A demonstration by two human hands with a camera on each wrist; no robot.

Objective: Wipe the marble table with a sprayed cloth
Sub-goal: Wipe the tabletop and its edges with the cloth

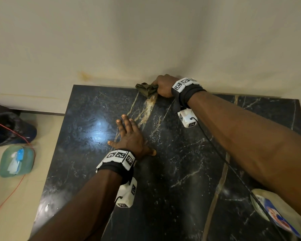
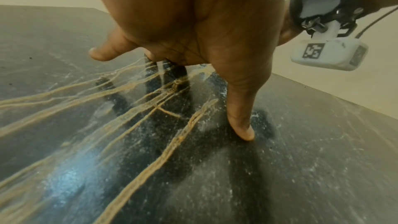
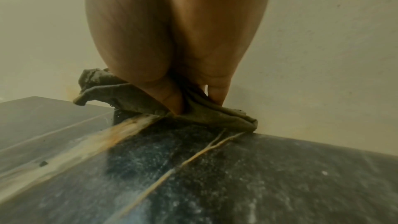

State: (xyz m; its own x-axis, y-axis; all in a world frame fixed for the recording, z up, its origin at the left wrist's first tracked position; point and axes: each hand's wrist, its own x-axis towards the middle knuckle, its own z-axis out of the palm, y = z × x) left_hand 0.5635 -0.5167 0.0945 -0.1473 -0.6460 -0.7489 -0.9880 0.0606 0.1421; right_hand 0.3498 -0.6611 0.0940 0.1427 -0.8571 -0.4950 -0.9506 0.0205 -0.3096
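The black marble table (image 1: 181, 171) with pale and gold veins fills the middle of the head view. At its far edge against the wall, my right hand (image 1: 163, 86) grips a crumpled olive-green cloth (image 1: 146, 88) and presses it on the marble. In the right wrist view the thumb and fingers (image 3: 170, 98) pinch the cloth (image 3: 120, 96) down on the table (image 3: 237, 176). My left hand (image 1: 129, 136) lies flat on the marble near the middle, fingers spread and straight. In the left wrist view its thumb (image 2: 241, 125) touches the table (image 2: 301, 159).
A spray bottle (image 1: 274, 213) lies on the table's near right corner under my right forearm. The cream wall (image 1: 146, 40) borders the far edge. On the floor at left are a green pouch (image 1: 16, 160), a dark bag (image 1: 9, 129) and a red cord (image 1: 10, 193).
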